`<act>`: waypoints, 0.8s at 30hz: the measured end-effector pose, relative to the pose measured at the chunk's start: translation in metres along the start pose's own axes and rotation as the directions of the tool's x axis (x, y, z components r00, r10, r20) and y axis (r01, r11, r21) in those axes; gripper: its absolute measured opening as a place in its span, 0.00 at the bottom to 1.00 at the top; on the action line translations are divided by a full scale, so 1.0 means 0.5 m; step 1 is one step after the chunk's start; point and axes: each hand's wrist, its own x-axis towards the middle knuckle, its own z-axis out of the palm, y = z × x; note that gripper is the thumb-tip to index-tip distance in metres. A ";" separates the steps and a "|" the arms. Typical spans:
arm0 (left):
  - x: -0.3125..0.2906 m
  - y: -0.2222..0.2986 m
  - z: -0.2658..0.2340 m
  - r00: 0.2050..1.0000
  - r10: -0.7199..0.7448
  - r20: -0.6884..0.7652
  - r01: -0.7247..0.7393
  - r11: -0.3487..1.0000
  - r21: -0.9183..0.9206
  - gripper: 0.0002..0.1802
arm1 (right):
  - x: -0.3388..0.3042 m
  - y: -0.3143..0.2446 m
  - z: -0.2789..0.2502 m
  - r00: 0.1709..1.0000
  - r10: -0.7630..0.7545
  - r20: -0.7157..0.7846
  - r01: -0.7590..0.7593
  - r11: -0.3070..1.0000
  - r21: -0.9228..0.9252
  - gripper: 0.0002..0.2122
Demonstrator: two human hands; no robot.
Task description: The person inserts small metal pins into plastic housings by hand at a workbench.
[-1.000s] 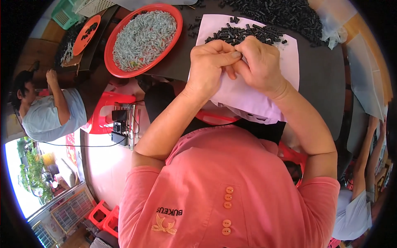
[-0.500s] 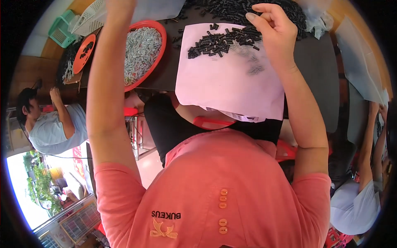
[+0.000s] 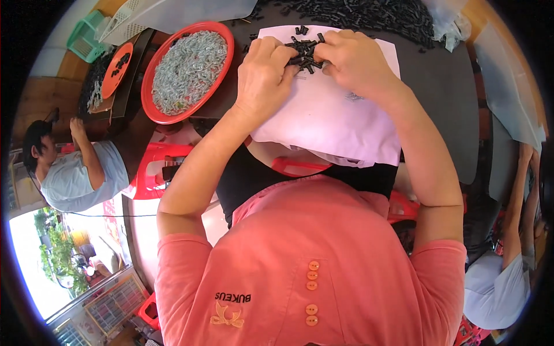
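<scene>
A pale pink sheet of paper [image 3: 334,124] lies on the dark table in front of me and hangs over its near edge. At the sheet's far end is a small heap of short black tube-like parts [image 3: 304,51]. My left hand [image 3: 262,72] and my right hand [image 3: 352,60] meet over that heap, fingers curled down into the black parts. Whether either hand grips a single part is hidden by the fingers.
A round red tray [image 3: 190,69] full of small grey parts stands at the left. A smaller orange lid [image 3: 117,68] with black bits lies further left. A large spread of black parts [image 3: 369,12] covers the table's far side. A person in a grey shirt [image 3: 78,173] sits at the left; another person [image 3: 508,254] is at the right.
My left arm, raised high to the left half a second ago, has come down onto the sheet. Both hands now meet again at the heap of black parts.
</scene>
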 end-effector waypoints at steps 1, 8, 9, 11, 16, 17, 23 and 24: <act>0.002 -0.006 0.001 0.999 0.006 0.039 -0.006 1.000 -0.009 0.15 | 0.002 -0.001 0.005 1.000 -0.003 0.000 0.003 1.000 0.000 0.06; 0.019 -0.022 0.021 0.999 0.004 -0.037 -0.004 1.000 -0.012 0.11 | 0.000 -0.002 0.015 0.996 0.048 -0.080 -0.057 0.991 -0.123 0.06; 0.016 -0.017 0.015 0.995 0.067 -0.069 -0.068 0.998 -0.008 0.09 | -0.002 -0.002 0.014 0.994 0.048 -0.095 -0.059 0.992 -0.115 0.05; 0.007 0.004 0.000 0.987 0.130 -0.098 -0.131 0.991 -0.002 0.07 | -0.004 -0.002 0.007 0.992 0.033 -0.124 -0.044 0.995 -0.084 0.05; -0.013 0.028 0.000 0.983 0.172 0.064 -0.173 0.985 0.001 0.08 | 0.005 -0.016 -0.007 0.975 -0.002 -0.224 0.002 1.000 0.001 0.03; -0.015 0.024 0.005 0.984 0.168 0.061 -0.169 0.986 0.009 0.08 | 0.004 -0.019 -0.008 0.974 -0.002 -0.225 0.004 1.000 0.011 0.03; -0.015 0.017 0.009 0.989 0.140 0.044 -0.142 0.989 0.050 0.07 | 0.009 -0.021 -0.005 0.951 0.008 -0.311 0.040 0.988 0.150 0.02; -0.016 0.019 0.006 0.989 0.140 0.045 -0.142 0.989 0.050 0.07 | 0.011 -0.022 -0.006 0.942 0.017 -0.336 0.052 0.979 0.195 0.01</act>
